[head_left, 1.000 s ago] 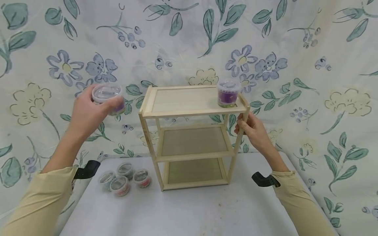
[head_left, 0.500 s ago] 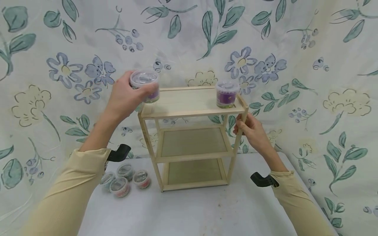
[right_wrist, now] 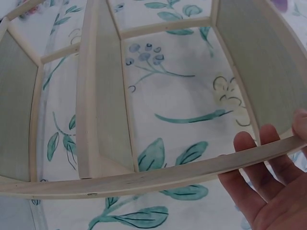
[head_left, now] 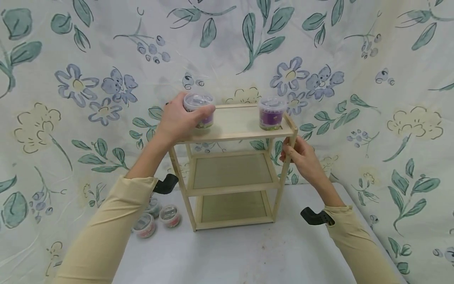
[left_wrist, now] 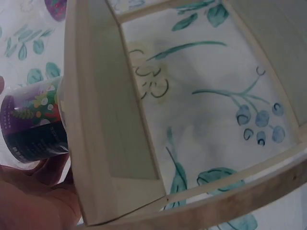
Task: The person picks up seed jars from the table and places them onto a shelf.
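Observation:
My left hand point(head_left: 181, 118) grips a clear-lidded plastic tub point(head_left: 205, 118) with a purple label, upright at the left part of the top shelf. In the left wrist view that tub point(left_wrist: 36, 120) appears at the shelf's edge; whether its base bears fully on the wood I cannot tell. A second purple-labelled tub point(head_left: 271, 114) stands at the right end of the same shelf. The three-tier wooden rack point(head_left: 234, 185) stands on the table. With thumb and fingers, my right hand point(head_left: 301, 154) holds its right front post point(right_wrist: 230, 160), just under the top shelf.
Several small lidded tubs point(head_left: 169, 215) with reddish or pale contents sit on the white table point(head_left: 227, 256) left of the rack, partly hidden behind the left sleeve. A flower-patterned cloth point(head_left: 390, 118) hangs close behind the rack.
My left hand has carried the tub rightward from beside the rack, over its left corner, and then down to the top shelf. My right hand keeps its hold on the post.

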Demonstrator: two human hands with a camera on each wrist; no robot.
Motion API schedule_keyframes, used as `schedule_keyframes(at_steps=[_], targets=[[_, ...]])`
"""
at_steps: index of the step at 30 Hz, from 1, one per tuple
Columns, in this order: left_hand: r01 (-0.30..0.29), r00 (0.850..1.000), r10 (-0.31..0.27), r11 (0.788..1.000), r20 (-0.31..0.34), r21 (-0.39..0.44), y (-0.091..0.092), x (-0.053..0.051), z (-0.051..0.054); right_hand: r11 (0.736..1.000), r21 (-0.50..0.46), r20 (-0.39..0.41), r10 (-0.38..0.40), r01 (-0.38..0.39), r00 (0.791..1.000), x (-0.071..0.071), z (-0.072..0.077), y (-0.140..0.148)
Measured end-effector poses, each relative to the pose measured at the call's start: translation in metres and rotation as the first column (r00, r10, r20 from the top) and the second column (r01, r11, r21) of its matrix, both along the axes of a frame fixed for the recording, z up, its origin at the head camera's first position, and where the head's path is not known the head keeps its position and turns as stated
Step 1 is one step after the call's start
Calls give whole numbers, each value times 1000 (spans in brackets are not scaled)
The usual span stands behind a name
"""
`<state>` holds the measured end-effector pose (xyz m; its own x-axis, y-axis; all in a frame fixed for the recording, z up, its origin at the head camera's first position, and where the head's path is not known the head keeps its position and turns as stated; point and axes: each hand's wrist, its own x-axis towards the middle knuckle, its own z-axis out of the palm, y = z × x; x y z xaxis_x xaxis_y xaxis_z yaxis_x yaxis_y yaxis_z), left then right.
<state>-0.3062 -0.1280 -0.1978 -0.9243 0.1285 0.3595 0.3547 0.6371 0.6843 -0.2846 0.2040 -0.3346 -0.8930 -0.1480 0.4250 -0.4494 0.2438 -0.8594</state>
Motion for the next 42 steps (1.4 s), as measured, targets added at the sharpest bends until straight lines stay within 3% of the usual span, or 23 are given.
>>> schedule_keyframes(at_steps=[12, 25, 34, 42], targets=[[-35, 998, 34, 999, 56, 6, 4, -1, -9, 1000, -10, -26, 1, -1, 1000, 1, 1, -1], [-72, 986, 79, 996, 148, -51, 6, 2, -1, 1000, -25, -25, 13, -13, 1000, 2, 0, 0], [-48, 988, 60, 995, 140, -91, 7, 1, 2, 999, -31, -32, 28, -29, 999, 0, -2, 1], [-45, 986, 56, 996, 157, -72, 6, 4, 3, 999, -17, -37, 30, -31, 999, 0, -2, 1]])
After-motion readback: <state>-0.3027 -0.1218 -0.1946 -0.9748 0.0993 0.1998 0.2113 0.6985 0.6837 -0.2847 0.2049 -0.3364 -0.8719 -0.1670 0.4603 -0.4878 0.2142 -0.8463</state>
